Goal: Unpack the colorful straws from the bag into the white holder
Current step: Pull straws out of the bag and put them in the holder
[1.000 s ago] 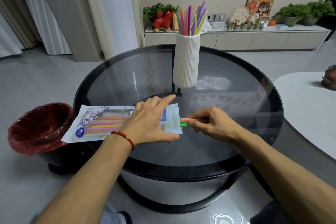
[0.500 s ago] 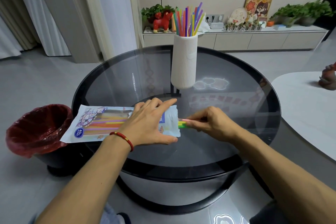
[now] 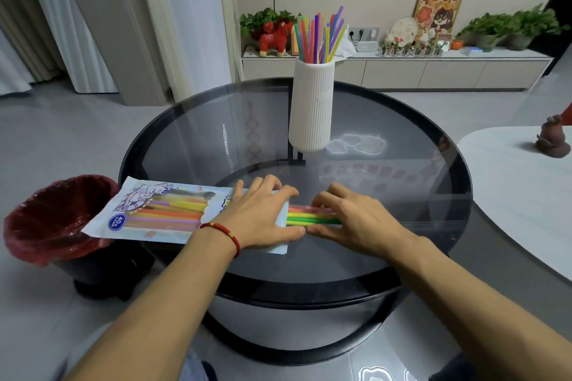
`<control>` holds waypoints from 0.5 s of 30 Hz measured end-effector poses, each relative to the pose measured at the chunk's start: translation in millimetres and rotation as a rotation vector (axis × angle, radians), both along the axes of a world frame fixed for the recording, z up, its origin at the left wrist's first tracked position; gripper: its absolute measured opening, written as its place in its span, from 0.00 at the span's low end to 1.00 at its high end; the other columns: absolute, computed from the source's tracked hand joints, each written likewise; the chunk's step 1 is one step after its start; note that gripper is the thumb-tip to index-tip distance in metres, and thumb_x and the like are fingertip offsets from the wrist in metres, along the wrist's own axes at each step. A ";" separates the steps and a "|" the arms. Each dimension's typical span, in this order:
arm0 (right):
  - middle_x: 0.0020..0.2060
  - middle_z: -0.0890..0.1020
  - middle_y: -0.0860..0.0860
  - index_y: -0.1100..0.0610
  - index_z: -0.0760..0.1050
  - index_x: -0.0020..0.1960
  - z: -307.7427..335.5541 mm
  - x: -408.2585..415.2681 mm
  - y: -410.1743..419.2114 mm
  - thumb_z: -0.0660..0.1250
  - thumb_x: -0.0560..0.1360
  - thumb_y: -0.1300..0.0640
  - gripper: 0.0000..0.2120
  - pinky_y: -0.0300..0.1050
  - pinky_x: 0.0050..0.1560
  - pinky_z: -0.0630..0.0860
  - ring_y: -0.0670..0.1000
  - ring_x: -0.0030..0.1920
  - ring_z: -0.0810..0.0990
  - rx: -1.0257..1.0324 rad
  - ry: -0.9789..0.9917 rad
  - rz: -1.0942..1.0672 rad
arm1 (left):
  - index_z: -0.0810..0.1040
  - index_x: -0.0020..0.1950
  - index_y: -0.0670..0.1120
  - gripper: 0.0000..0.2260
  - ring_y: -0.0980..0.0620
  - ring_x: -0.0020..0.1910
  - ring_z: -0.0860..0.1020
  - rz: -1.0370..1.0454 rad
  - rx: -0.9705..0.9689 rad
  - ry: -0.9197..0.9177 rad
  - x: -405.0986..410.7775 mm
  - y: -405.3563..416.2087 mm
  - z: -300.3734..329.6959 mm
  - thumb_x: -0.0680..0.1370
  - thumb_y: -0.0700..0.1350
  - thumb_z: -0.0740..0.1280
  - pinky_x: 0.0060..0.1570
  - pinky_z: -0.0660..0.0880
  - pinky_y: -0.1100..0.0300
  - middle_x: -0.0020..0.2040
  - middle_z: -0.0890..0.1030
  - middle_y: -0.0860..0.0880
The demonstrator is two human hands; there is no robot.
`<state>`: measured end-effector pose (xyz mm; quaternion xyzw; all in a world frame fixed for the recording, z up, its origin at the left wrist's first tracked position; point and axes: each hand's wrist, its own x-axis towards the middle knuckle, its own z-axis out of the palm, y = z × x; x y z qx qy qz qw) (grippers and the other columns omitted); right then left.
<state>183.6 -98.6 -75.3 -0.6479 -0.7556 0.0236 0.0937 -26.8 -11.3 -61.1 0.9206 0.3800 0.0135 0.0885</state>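
On the round glass table (image 3: 402, 182), toward its 7 o'clock edge, a printed straw bag (image 3: 161, 210) lies flat with its closed end overhanging the rim above a red-lined waste bin (image 3: 46, 219). The left hand (image 3: 260, 219), a red cord bracelet (image 3: 221, 230) at its wrist, presses palm-down with fingers spread on the bag's open end, gripping nothing. Just to its 3 o'clock, the right hand (image 3: 349, 219) has thumb and fingers closed around a bundle of straws (image 3: 309, 216), green, yellow and orange, which stick partway out of the bag's mouth between the two hands. More straws show through the bag's clear window. At the table's 12 o'clock side stands the white ribbed holder (image 3: 311, 108), upright, with many colored straws (image 3: 318, 34) fanning out of its top.
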 end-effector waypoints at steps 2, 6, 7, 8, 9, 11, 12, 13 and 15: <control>0.51 0.74 0.49 0.51 0.72 0.59 0.0 -6.4 0.3 0.59 0.81 0.35 0.21 0.55 0.37 0.79 0.56 0.41 0.80 0.043 -0.100 0.043 | 0.67 0.72 0.59 0.29 0.48 0.68 0.65 0.002 0.016 0.017 1.0 -0.8 -2.7 0.74 0.70 0.61 0.72 0.55 0.34 0.67 0.67 0.51; 0.45 0.76 0.48 0.51 0.68 0.54 11.0 2.9 -2.1 0.56 0.84 0.39 0.15 0.51 0.35 0.73 0.55 0.39 0.77 -0.004 -0.127 0.076 | 0.69 0.66 0.60 0.21 0.48 0.66 0.66 0.025 0.041 0.016 -0.6 -1.6 -4.1 0.76 0.65 0.61 0.72 0.54 0.34 0.64 0.68 0.51; 0.43 0.76 0.47 0.51 0.69 0.53 14.4 8.6 -4.0 0.58 0.84 0.40 0.14 0.52 0.37 0.72 0.55 0.40 0.77 -0.032 -0.072 0.057 | 0.70 0.64 0.60 0.18 0.48 0.65 0.66 0.033 0.057 0.022 -1.1 -1.1 -3.5 0.77 0.64 0.60 0.71 0.55 0.34 0.64 0.68 0.51; 0.40 0.77 0.47 0.52 0.71 0.51 17.5 14.7 -6.6 0.61 0.83 0.41 0.14 0.52 0.38 0.73 0.54 0.39 0.77 -0.068 0.022 0.040 | 0.70 0.62 0.59 0.16 0.47 0.65 0.66 0.039 0.075 0.032 -1.4 -0.4 -2.8 0.77 0.63 0.59 0.71 0.56 0.34 0.63 0.68 0.51; 0.37 0.79 0.48 0.53 0.75 0.49 20.0 20.2 -8.9 0.65 0.82 0.42 0.14 0.51 0.38 0.73 0.52 0.37 0.76 -0.111 0.143 0.029 | 0.70 0.60 0.59 0.14 0.46 0.65 0.66 0.042 0.084 0.047 -1.8 0.2 -2.4 0.78 0.63 0.57 0.70 0.57 0.34 0.63 0.68 0.50; 0.35 0.83 0.50 0.53 0.82 0.48 24.6 33.7 -14.9 0.71 0.79 0.44 0.13 0.43 0.32 0.71 0.45 0.32 0.75 -0.203 0.481 0.010 | 0.70 0.60 0.57 0.14 0.45 0.66 0.65 0.040 0.078 0.094 -2.0 0.6 -2.2 0.81 0.62 0.55 0.70 0.55 0.32 0.66 0.67 0.48; 0.37 0.85 0.51 0.53 0.84 0.51 27.2 41.2 -18.9 0.73 0.78 0.45 0.12 0.39 0.31 0.70 0.44 0.31 0.75 -0.260 0.720 -0.004 | 0.69 0.61 0.56 0.14 0.44 0.67 0.65 0.041 0.075 0.112 -1.4 0.7 -2.5 0.82 0.61 0.54 0.70 0.55 0.31 0.67 0.66 0.48; 0.42 0.86 0.52 0.54 0.85 0.55 29.1 48.8 -22.2 0.75 0.76 0.45 0.14 0.38 0.30 0.70 0.45 0.33 0.77 -0.318 0.976 -0.016 | 0.68 0.62 0.55 0.14 0.44 0.67 0.65 0.044 0.075 0.114 -0.8 0.8 -2.8 0.82 0.60 0.53 0.70 0.54 0.31 0.68 0.66 0.47; 0.52 0.87 0.59 0.58 0.85 0.61 29.4 61.5 -26.5 0.76 0.74 0.47 0.20 0.38 0.31 0.74 0.49 0.37 0.82 -0.371 1.409 -0.020 | 0.67 0.62 0.53 0.14 0.44 0.66 0.65 0.059 0.082 0.073 1.0 0.8 -1.8 0.83 0.59 0.52 0.70 0.55 0.31 0.67 0.66 0.47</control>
